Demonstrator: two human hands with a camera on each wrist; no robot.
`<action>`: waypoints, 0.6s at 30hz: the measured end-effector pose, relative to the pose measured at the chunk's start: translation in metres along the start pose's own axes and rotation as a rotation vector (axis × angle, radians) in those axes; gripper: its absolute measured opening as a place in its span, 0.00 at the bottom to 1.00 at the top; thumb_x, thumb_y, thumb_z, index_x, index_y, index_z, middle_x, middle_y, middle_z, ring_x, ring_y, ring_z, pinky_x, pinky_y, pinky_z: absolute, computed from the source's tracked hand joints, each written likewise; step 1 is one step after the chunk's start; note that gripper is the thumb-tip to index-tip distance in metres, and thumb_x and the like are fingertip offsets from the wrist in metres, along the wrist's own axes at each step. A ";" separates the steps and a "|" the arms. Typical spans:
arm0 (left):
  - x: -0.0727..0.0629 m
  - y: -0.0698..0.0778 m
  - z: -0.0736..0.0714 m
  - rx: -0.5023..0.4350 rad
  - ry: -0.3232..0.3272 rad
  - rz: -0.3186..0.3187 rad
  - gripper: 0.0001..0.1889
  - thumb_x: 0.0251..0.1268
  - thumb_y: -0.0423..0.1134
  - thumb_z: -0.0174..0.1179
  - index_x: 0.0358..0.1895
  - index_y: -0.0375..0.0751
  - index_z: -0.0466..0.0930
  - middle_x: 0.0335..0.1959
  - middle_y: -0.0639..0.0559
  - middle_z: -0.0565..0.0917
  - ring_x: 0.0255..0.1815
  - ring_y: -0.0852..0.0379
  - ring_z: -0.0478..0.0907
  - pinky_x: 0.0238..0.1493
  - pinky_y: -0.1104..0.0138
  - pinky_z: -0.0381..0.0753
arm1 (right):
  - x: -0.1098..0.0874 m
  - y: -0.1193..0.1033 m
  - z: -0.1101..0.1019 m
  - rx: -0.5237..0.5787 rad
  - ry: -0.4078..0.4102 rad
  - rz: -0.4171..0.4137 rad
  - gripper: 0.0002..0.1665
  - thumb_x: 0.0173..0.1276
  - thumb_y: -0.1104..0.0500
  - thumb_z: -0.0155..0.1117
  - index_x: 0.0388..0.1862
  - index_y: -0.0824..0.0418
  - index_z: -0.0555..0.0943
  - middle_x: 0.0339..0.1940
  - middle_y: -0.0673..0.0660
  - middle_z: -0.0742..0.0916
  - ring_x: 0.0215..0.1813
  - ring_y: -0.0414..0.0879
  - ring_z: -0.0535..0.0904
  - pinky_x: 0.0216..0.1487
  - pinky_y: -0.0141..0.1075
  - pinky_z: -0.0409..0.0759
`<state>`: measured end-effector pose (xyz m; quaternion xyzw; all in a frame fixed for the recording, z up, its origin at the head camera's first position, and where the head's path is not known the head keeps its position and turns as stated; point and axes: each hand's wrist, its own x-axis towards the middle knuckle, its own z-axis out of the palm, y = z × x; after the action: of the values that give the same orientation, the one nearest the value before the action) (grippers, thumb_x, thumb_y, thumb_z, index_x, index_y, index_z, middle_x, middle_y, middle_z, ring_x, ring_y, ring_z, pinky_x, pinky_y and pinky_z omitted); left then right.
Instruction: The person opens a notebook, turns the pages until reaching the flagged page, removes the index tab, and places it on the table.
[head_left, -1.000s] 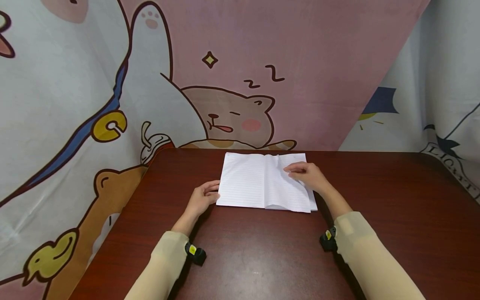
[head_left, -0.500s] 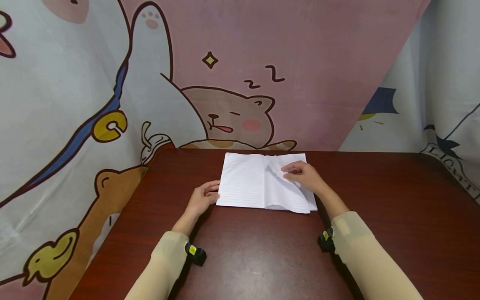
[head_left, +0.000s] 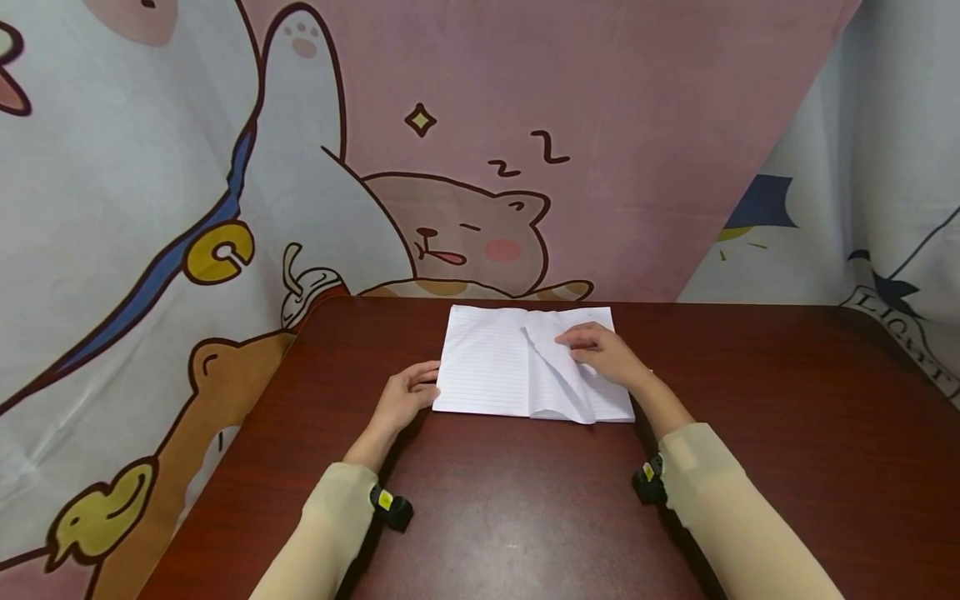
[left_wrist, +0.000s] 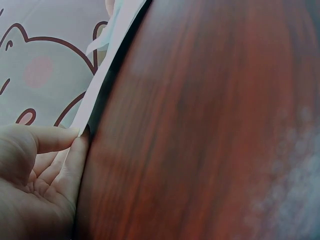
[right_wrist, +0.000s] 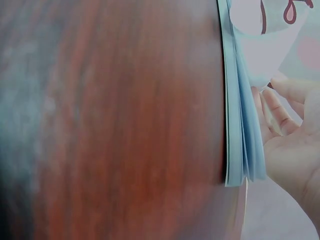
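A lined notebook (head_left: 483, 358) lies open at the centre of the head view. The left hand (head_left: 401, 398) pinches its left edge; the right hand (head_left: 606, 354) pinches a curled, part-lifted page (head_left: 560, 383). A light, slow sweep toward frame left should avoid creases.

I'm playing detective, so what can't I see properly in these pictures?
Head view: the cover of the notebook, hidden beneath its pages.
Head view: what's directly under the lifted page, which blocks it.
Left wrist view: part of the left hand, cut off by the left edge.
Right wrist view: part of the right hand, cut off by the right edge.
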<state>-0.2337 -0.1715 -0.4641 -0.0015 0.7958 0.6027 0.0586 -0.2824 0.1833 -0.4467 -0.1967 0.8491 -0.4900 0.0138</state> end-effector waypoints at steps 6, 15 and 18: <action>-0.001 0.000 0.000 -0.008 -0.002 -0.003 0.24 0.67 0.24 0.58 0.67 0.35 0.74 0.62 0.33 0.80 0.59 0.41 0.80 0.50 0.67 0.82 | 0.002 0.001 0.004 0.003 -0.003 -0.005 0.17 0.68 0.71 0.61 0.56 0.73 0.81 0.61 0.70 0.78 0.63 0.62 0.74 0.59 0.36 0.71; -0.001 -0.001 0.000 -0.015 0.001 0.000 0.25 0.67 0.23 0.58 0.67 0.35 0.74 0.61 0.33 0.80 0.58 0.42 0.80 0.49 0.67 0.82 | 0.004 0.000 0.010 -0.035 0.010 -0.030 0.18 0.67 0.69 0.64 0.55 0.74 0.81 0.60 0.71 0.78 0.61 0.64 0.74 0.61 0.44 0.73; 0.000 -0.001 0.001 -0.019 0.000 0.001 0.25 0.66 0.23 0.58 0.67 0.35 0.74 0.61 0.33 0.80 0.57 0.43 0.80 0.48 0.68 0.82 | 0.005 0.000 0.012 -0.038 0.016 -0.038 0.18 0.67 0.69 0.65 0.55 0.75 0.81 0.59 0.72 0.77 0.60 0.66 0.76 0.62 0.49 0.75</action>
<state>-0.2333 -0.1714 -0.4655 -0.0017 0.7901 0.6102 0.0583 -0.2843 0.1722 -0.4523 -0.2091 0.8545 -0.4756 -0.0058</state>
